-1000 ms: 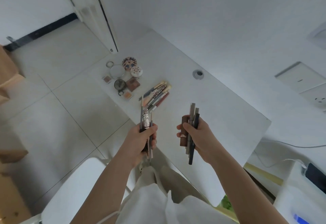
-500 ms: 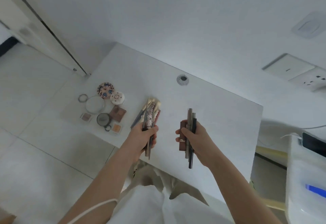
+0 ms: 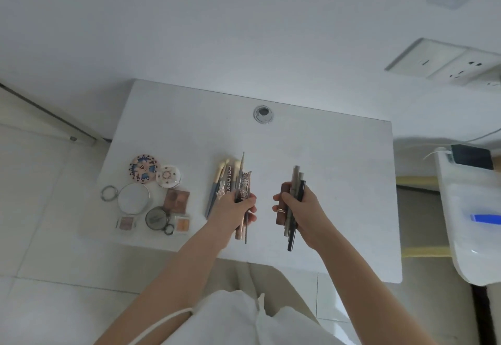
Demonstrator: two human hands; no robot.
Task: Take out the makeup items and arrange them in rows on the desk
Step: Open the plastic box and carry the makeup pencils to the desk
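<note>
Both hands are gripping loose bundles above the white bench point(image 3: 339, 154): the left hand point(image 3: 234, 209) apparently an ornate silvery tube point(image 3: 244, 188) with thin sticks, the right hand point(image 3: 303, 210) dark slim pencils point(image 3: 296, 201), so any slackening risks sticks slipping, rolling off.

White counter point(image 3: 339, 154): cable grommet point(image 3: 263, 113) beyond hands; brushes and pencils point(image 3: 221, 187) just left of left hand point(image 3: 235, 209); compacts, eyeshadow pans point(image 3: 151, 192) farther left.
</note>
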